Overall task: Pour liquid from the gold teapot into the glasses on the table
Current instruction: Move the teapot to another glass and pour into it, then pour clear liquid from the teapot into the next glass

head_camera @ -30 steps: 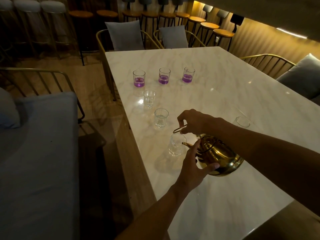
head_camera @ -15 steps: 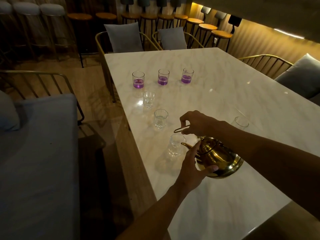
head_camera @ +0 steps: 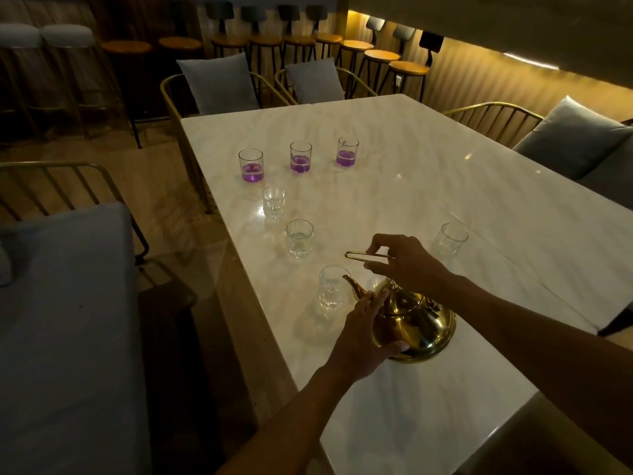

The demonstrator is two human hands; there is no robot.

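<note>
Gold teapot (head_camera: 416, 320): near table (head_camera: 445, 159) edge, spout beside nearest glass (head_camera: 331, 286). Right hand (head_camera: 400, 260) pinches its handle; left hand (head_camera: 364, 327) cradles its body. Step: pouring. Next: tilt spout over rim.

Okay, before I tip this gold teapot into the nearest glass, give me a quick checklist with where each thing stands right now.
1. Handle grip: right hand pinches the wire handle: ok.
2. Body support: left hand holds the gold teapot: ok.
3. Spout at the nearest glass rim: ok.
4. Glass upright on the table: ok.
5. Lid secured: cannot tell.
6. Liquid flowing: cannot tell.
</note>
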